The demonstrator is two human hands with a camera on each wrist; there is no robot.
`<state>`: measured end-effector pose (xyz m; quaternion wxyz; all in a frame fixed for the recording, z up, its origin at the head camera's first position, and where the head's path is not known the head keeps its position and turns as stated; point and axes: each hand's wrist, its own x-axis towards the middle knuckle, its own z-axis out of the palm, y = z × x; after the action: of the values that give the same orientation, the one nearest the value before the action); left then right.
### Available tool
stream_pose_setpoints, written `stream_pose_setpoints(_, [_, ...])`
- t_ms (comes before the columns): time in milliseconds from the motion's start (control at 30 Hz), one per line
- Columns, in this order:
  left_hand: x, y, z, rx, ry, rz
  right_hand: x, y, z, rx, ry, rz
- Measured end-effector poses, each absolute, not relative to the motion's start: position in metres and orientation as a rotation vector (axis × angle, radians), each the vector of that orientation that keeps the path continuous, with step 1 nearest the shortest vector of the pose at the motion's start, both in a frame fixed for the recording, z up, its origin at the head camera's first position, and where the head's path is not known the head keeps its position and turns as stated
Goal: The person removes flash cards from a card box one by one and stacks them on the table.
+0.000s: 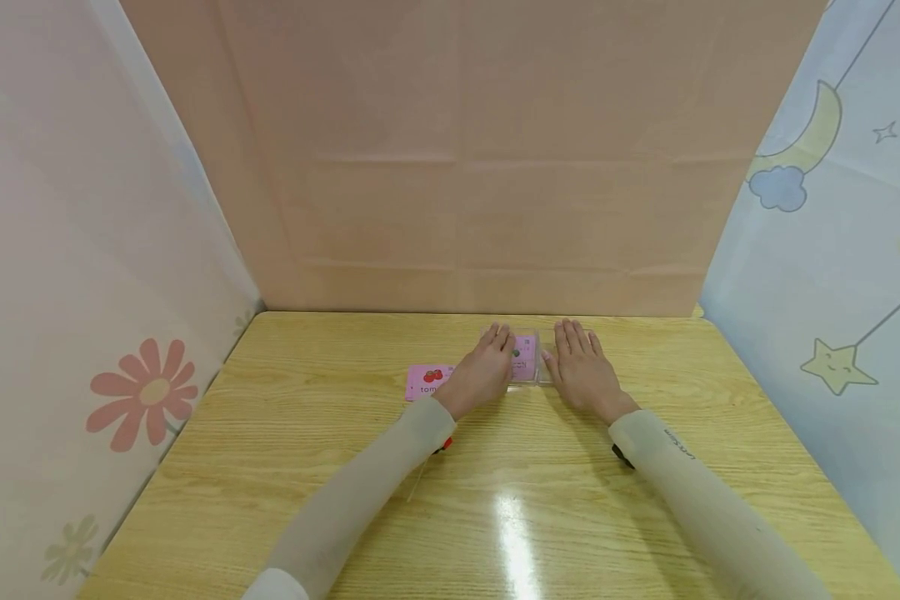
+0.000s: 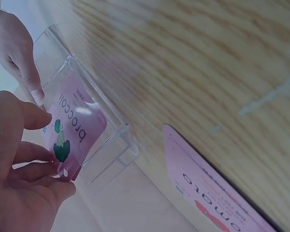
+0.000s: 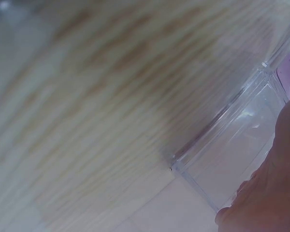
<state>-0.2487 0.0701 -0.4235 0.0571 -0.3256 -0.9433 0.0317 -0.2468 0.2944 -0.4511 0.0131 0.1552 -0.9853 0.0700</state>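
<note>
A clear plastic case (image 3: 232,150) lies opened flat near the table's far edge, its two halves side by side. In its left half sits a pink card (image 2: 82,121) printed "broccoli" with a green broccoli picture. My left hand (image 1: 487,371) holds that card by its left end, thumb and curled fingers at its edges in the left wrist view. On the right half of the case my right hand (image 1: 581,371) rests with its fingers straight and together. Left of the case is another pink card (image 1: 423,382), with red tomatoes; my left hand partly hides it in the head view.
The wooden table (image 1: 307,417) meets a tan backdrop (image 1: 457,208) at its far edge. Patterned cloth walls (image 1: 817,292) stand on both sides. A small red and black item (image 1: 445,445) shows under the left cuff, a dark item (image 1: 622,455) under the right.
</note>
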Motion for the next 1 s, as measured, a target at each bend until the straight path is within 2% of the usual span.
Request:
stream_pose_setpoints(467, [-0.243, 0.066, -0.42, -0.906, -2.749, -0.158, -0.245, 0.296, -0.451, 0.488, -3.081, 0.237])
stream_pose_setpoints(1000, [-0.251, 0.065, -0.41, -0.774, -2.863, -0.391, -0.248, 0.298, -0.454, 0.495, -3.073, 0.243])
